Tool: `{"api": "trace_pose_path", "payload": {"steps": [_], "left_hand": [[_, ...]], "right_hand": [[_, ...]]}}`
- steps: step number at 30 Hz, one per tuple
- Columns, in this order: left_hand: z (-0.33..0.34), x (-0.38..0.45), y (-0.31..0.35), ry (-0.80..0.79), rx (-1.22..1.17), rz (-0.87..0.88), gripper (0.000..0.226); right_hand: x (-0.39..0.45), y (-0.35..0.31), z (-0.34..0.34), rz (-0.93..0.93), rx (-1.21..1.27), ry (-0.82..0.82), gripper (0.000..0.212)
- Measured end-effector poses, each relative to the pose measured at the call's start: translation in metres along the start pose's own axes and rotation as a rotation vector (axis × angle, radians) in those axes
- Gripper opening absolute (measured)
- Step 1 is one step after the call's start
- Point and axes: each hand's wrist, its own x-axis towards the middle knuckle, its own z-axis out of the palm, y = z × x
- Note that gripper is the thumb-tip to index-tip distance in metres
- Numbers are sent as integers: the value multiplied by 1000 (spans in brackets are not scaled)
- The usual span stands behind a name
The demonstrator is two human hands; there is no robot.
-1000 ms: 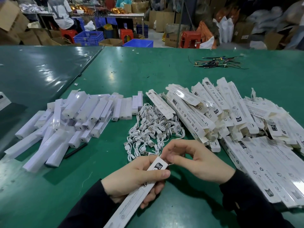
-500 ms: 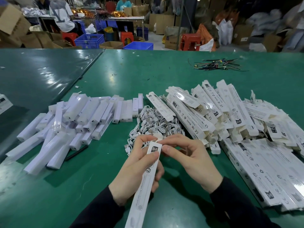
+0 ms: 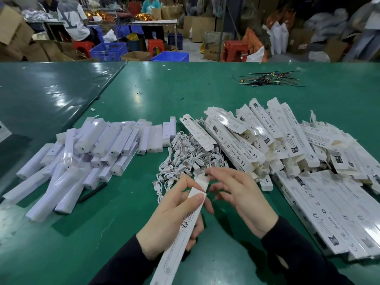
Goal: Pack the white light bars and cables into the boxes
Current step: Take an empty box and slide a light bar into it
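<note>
On the bench (image 3: pixel 205 89), the cables (image 3: pixel 189 159) lie just behind the fingers (image 3: pixel 190 183), the light bars (image 3: pixel 86 153) lie to their left, and the boxes (image 3: pixel 287 147) lie to their right.

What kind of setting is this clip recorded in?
Most likely a small factory or packing workshop. On a long green worktable lie a heap of white light bars, a pile of printed boxes and coiled white cables. Behind stand cardboard cartons, blue crates and red stools.
</note>
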Motion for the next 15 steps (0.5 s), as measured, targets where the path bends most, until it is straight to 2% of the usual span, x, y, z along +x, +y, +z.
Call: {"api": "trace_pose_path", "payload": {"steps": [2,4,7,11,15], "left_hand": [[1,0,-2,-5,31,10,11],[1,1,-4,6,54,12,13],[1,0,-6,8,71,19,15],[-1,-1,-4,17,88,36,22],[0,-1,-1,25,54,45,34]], "right_hand": [[-1,3,2,32,-41,-72,39],[-2,5,5,3,-80,-89,47],[-4,7,6,-36,-77,-51,43],[-6,3,7,-63,-39,-74,20],[-8,0,7,-89,-74,-103,24]]}}
